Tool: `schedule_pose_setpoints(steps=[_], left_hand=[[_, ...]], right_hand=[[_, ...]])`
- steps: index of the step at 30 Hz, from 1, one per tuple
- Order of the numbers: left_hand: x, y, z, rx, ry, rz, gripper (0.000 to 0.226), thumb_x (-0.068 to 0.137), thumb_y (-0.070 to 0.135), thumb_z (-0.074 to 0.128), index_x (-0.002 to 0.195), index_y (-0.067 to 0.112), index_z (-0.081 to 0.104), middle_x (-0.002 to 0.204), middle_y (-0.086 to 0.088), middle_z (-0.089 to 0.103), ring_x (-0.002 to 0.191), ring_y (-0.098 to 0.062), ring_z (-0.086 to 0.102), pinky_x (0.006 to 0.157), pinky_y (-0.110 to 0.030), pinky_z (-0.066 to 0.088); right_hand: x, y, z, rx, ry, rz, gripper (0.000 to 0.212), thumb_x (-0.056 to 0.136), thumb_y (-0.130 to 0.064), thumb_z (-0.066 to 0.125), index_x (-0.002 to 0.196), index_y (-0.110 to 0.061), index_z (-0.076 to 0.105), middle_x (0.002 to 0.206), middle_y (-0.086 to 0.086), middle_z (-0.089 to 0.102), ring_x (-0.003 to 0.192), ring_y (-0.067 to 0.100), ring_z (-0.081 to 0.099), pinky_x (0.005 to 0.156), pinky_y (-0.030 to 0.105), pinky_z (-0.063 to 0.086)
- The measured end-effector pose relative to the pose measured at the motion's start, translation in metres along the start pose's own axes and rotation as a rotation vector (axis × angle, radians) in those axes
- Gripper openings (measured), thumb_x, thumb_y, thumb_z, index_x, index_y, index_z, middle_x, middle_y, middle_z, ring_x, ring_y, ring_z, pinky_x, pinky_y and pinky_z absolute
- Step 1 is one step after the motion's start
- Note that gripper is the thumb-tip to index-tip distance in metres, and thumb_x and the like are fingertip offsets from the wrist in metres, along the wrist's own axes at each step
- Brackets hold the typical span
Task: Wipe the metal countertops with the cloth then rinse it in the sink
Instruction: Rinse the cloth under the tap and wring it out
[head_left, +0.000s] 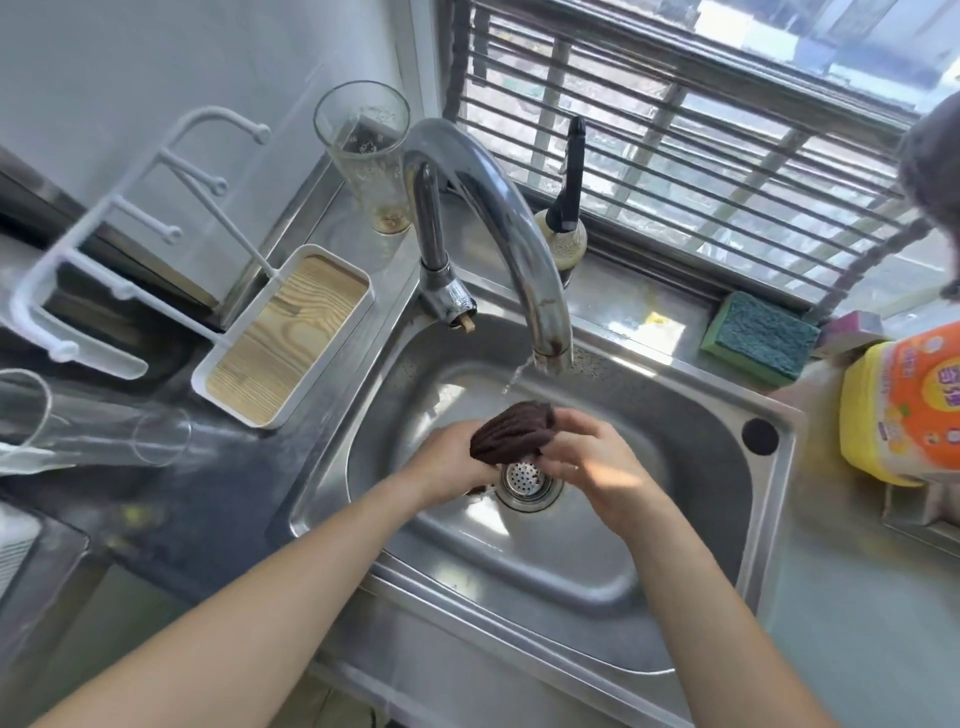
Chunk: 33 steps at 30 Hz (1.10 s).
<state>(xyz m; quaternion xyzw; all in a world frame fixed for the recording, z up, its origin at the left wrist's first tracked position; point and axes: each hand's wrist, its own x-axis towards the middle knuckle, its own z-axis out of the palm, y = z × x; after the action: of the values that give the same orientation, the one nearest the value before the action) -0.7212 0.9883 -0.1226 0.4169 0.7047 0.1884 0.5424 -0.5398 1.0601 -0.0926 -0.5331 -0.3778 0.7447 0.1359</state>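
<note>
Both hands share the grip: my left hand (452, 462) and right hand (587, 457) are closed around the bunched dark brown cloth (511, 434), its ribbed folds squeezed into a lump. I hold it over the perforated drain strainer (527, 480) of the dented stainless sink (691, 426), just below the curved chrome faucet (498, 218), where a thin stream (514, 379) falls. Beside it on the worktop (639, 322) lies a coarse green sponge (758, 338).

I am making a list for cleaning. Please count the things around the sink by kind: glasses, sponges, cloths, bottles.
Glasses: 2, one upright, one lying
Sponges: 1
Cloths: 1, held in left hand and right hand
Bottles: 2, dispenser, yellow
Total: 6
</note>
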Motion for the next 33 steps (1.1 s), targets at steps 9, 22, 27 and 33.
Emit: schedule_pose_setpoints(steps=[9,22,27,33], left_hand=[[-0.01,0.027,-0.019,0.334,0.291,0.907,0.022,0.083,0.0,0.071,0.098,0.013,0.064,0.094,-0.003,0.059,0.086,-0.016,0.056,0.081,-0.021,0.045],[0.012,-0.002,0.001,1.082,-0.058,0.261,0.023,0.095,0.015,0.051,0.113,0.017,0.065,0.111,-0.011,0.071,0.104,-0.037,0.068,0.08,-0.041,0.05],[0.007,0.009,0.015,0.887,-0.084,0.013,0.023,0.088,0.02,0.056,0.105,0.012,0.069,0.112,-0.015,0.072,0.105,-0.038,0.069,0.08,-0.037,0.052],[0.0,0.009,0.028,0.251,-0.329,-0.218,0.012,0.088,0.022,0.053,0.078,0.018,0.058,0.069,-0.01,0.06,0.054,-0.025,0.056,0.055,-0.026,0.033]], right_hand=[[-0.01,0.009,-0.01,0.579,-0.299,0.191,0.054,0.093,-0.053,0.058,0.119,-0.006,0.064,0.117,0.02,0.069,0.105,0.032,0.069,0.092,0.051,0.058],[0.041,0.019,0.03,-0.969,-0.427,0.258,0.017,0.075,-0.028,0.076,0.08,-0.013,0.07,0.069,0.003,0.074,0.06,0.018,0.068,0.05,0.025,0.051],[0.048,0.026,0.027,-1.483,-0.26,-0.16,0.022,0.076,-0.036,0.067,0.086,-0.016,0.068,0.087,0.011,0.073,0.081,0.033,0.068,0.073,0.035,0.056],[0.054,0.046,0.006,-1.573,-0.257,-0.5,0.029,0.079,-0.037,0.057,0.099,-0.018,0.066,0.094,0.007,0.072,0.088,0.036,0.068,0.072,0.041,0.056]])
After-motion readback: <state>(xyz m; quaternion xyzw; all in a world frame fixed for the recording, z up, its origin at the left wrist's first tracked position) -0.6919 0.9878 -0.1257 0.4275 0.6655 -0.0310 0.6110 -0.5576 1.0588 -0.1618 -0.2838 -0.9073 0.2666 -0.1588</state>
